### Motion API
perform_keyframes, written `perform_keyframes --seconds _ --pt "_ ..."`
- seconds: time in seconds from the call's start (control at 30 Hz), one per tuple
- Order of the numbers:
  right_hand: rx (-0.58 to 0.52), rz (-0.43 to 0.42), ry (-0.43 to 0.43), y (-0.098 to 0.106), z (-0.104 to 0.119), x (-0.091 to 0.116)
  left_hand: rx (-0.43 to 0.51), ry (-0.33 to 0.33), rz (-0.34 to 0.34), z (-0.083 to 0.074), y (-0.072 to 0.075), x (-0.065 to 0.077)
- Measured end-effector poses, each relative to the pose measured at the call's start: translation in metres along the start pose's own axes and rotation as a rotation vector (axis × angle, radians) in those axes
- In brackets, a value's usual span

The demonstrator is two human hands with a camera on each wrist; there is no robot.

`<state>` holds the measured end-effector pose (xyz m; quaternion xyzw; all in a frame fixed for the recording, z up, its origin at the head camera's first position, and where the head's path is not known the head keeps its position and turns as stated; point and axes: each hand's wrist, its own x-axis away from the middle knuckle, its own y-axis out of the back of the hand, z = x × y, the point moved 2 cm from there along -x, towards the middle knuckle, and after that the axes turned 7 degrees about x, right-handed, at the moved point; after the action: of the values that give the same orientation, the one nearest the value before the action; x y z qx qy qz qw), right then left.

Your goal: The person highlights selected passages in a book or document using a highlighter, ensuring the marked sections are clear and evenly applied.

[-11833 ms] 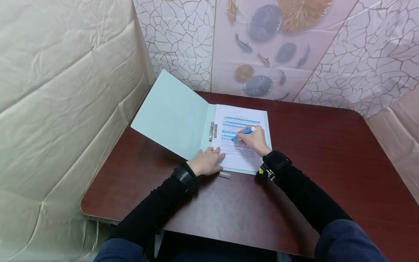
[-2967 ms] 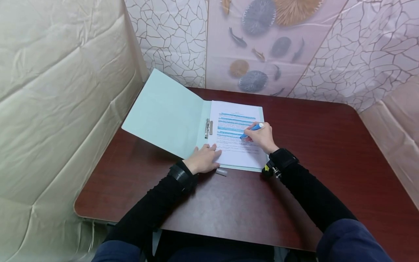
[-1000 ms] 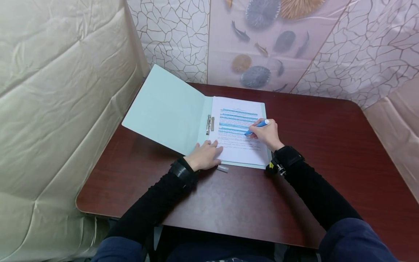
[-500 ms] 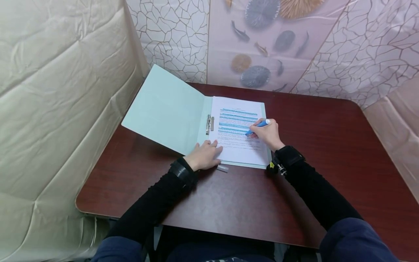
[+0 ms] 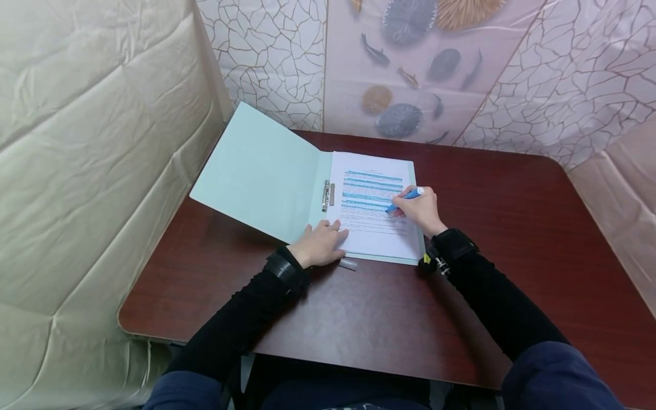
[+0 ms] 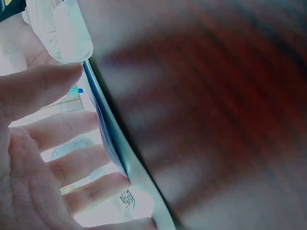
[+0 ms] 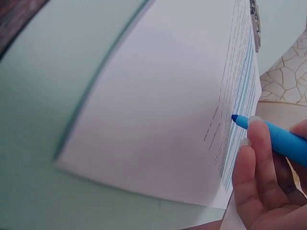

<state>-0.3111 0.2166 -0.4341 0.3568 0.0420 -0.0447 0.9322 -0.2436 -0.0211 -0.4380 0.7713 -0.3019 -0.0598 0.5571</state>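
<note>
My right hand (image 5: 422, 209) pinches a blue highlighter (image 5: 414, 193) between thumb and fingers. In the right wrist view the dark tip of the highlighter (image 7: 283, 141) meets the printed lines, beside light-blue strokes. The white sheet of paper (image 5: 376, 242) lies in an opened pale green folder (image 5: 261, 171), with several lines of text coloured blue in its upper half. My left hand (image 5: 319, 244) rests with spread fingers on the sheet's lower left corner and the folder's spine. Close by its thumb, a translucent cap (image 5: 348, 264) lies on the table.
A metal clip (image 5: 326, 195) sits on the folder's spine. The folder's cover is spread to the left, reaching the beige curtain (image 5: 113, 171). Patterned cloth (image 5: 271, 62) hangs behind the dark red-brown table (image 5: 512, 239).
Over the last second the highlighter's tip has slid slightly right along a text line. Compared with the oldest frame, blue strokes reach further down the page. My left hand stays on the paper.
</note>
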Motion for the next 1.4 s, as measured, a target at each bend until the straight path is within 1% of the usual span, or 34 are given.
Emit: perform_keyframes --seconds 0.27,0.37,0.57,0.67,0.8,1.13,1.4 --pt "-0.032 -0.003 0.027 0.0006 -0.0024 -0.0002 0.001 -0.002 0.002 0.0004 -0.0007 -0.0008" --pt "-0.022 -0.005 0.027 0.0010 -0.0030 -0.0004 0.001 -0.002 0.002 0.0006 -0.0008 -0.0011" --pt "0.014 -0.010 0.015 0.0022 -0.0018 -0.0002 0.003 -0.004 0.000 0.0012 -0.0012 -0.0014" --pt "0.019 -0.011 -0.012 0.0024 -0.0025 -0.0005 0.001 -0.003 -0.001 0.0017 -0.0017 -0.0016" --pt "0.017 -0.007 -0.025 0.0027 -0.0027 -0.0005 -0.001 -0.003 -0.002 0.0022 -0.0020 -0.0018" --pt "0.021 -0.015 -0.026 0.0052 -0.0023 0.0007 0.011 0.005 -0.006 0.0018 -0.0016 -0.0015" --pt "0.016 -0.014 -0.030 0.0057 -0.0064 -0.0004 0.005 0.006 -0.009 0.0031 -0.0032 -0.0021"
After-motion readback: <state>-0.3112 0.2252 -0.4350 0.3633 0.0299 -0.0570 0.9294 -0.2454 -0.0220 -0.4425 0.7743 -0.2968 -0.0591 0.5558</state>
